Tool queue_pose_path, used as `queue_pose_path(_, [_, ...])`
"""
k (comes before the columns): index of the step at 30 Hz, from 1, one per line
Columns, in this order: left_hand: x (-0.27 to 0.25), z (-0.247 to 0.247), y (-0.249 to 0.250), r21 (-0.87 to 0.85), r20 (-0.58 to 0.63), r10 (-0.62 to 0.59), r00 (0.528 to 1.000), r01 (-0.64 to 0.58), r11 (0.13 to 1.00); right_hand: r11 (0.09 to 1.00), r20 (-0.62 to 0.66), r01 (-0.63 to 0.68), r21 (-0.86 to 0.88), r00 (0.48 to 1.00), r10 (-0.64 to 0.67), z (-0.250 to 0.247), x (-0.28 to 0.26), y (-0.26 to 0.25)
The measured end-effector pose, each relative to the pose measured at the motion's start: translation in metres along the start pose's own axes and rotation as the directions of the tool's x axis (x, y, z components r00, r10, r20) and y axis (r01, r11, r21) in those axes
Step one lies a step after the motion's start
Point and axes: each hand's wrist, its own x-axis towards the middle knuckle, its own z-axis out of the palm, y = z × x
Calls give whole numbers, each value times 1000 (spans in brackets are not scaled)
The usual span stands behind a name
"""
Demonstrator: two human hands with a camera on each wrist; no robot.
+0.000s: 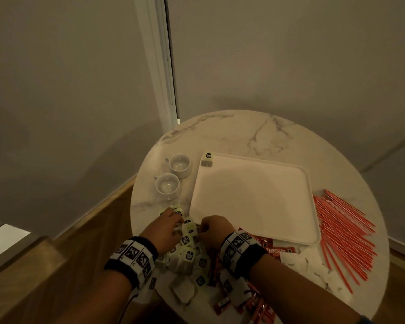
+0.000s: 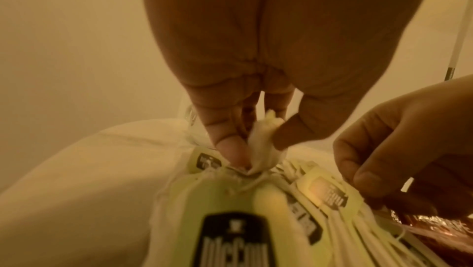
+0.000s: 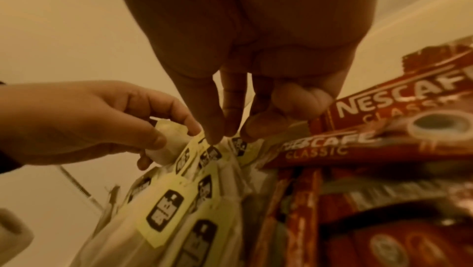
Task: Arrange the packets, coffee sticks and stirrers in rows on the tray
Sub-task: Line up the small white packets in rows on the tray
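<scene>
Many pale-green-tagged packets (image 1: 189, 254), heaped.

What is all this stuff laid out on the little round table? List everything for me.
Table: one, round, white marble, against the wall.
Tray: one, white, mid-table, nearly bare.
Tea bag on tray: one, pale with a green tag, at the tray's far left corner.
Tea bag pile: many, pale with green tags, at the near left under the hands.
Cups: two, white, left of the tray.
Stirrers: many, red, fanned out right of the tray.
Coffee sticks: several, red, at the near edge by the right wrist.
White packets: a few, near the stirrers.
Left hand: pinches a tea bag from the pile.
Right hand: fingertips in the tags; its grip is unclear.
</scene>
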Motion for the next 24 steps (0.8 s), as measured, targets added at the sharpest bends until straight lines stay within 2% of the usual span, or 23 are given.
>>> queue_pose_path(4, [-2,-6,4,-162,-150,-34,988,9,987,999,-36,-5,46,999,7,2,-2,1])
queue_pose_path(7, [-5,-16,11,-468,-248,-150,957,18,884,976,-161,74,207,986,-41,-2,-7,-7])
queue_pose_path(9, [-4,-22,18,-638,-257,-185,948,-23,770,885,-209,136,446,977,-44,-9,-12,-14])
queue_pose_path(11, [-3,-29,27,-753,-248,-147,958,-94,652,738,-183,148,659,983,-34,-17,-17,-20])
queue_pose_path(12, [-2,-34,32,-776,-252,-110,962,-133,617,685,-190,171,708,981,-49,-21,-18,-22])
queue_pose_path(14, [-1,-38,38,-772,-269,-61,961,-177,610,638,-259,253,728,962,-87,-26,-19,-23])
queue_pose_path(17, [4,-39,48,-785,-317,-116,941,-192,589,619,-372,338,708,925,-80,-33,-20,-19])
queue_pose_path(19, [6,-39,56,-828,-336,-234,912,-168,535,685,-504,422,594,859,-92,-38,-19,-14])
queue_pose_path(21, [5,-42,66,-894,-278,-294,915,-135,427,780,-657,508,366,734,-170,-41,-18,-8])
queue_pose_path(23, [2,-44,74,-952,-178,-259,949,-99,290,796,-736,578,182,617,-280,-41,-19,-7])
queue_pose_path(24, [1,-45,78,-964,-150,-232,961,-89,251,783,-749,609,127,576,-327,-40,-20,-6])
